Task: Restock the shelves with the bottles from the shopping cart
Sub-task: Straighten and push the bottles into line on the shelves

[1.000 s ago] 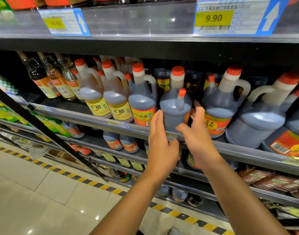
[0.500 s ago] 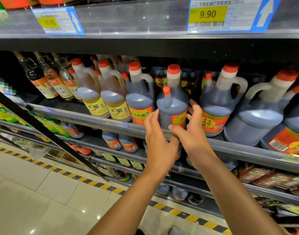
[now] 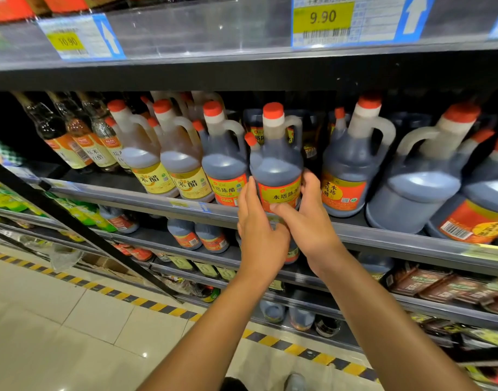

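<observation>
A dark vinegar bottle (image 3: 277,165) with a red cap and an orange and yellow label stands upright at the front of the middle shelf (image 3: 383,238). My left hand (image 3: 259,232) lies flat against its left side with straight fingers. My right hand (image 3: 307,218) grips its right side, thumb across the label and fingers round the back. The label faces me. The shopping cart is out of view.
Similar dark vinegar jugs (image 3: 352,167) stand close on the right and a matching one (image 3: 225,165) on the left, then yellow-labelled jugs (image 3: 183,165). The upper shelf edge (image 3: 242,32) with price tags hangs overhead. Lower shelves hold smaller bottles (image 3: 197,235).
The bottle has turned so that its label now faces me, and it stands a little further forward. Both hands stayed on its lower sides, turning with it.
</observation>
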Demonstrator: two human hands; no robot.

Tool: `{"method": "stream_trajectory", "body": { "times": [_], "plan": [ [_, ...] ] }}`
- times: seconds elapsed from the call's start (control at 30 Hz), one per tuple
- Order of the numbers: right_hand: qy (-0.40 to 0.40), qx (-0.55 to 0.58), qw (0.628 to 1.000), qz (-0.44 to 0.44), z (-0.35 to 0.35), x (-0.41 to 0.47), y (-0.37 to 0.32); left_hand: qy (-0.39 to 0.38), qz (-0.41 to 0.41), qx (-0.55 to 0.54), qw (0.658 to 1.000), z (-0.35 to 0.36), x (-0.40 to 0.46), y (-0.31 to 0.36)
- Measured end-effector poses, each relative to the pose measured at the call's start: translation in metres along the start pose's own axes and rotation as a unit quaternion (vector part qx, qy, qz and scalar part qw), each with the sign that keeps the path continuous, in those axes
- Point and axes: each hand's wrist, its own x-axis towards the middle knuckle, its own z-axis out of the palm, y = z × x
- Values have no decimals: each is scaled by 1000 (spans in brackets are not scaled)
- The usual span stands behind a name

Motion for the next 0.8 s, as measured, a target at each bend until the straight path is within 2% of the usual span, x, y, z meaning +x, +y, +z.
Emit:
{"method": "stream_trajectory", "body": {
  "times": [0.17,0.37,0.47,0.63,0.8],
  "plan": [
    [17,-3,1000,-3,-10,8,-9,11,24,12,1000,0,-9,-1],
    [-15,-6,1000,-2,-2,18,-8,-32,40,51,997,-10,-1,-10],
    [2,-43,999,2,-5,17,-4,-49,25,74,996,-18,5,-12],
    [13,-40,999,-9,-10,1,-2,-19,6,54,998,-11,-2,-2],
    [10,-57,998,2,-6,11,-7,-24,2,54,998,-6,-11,-8]
  ]
}}
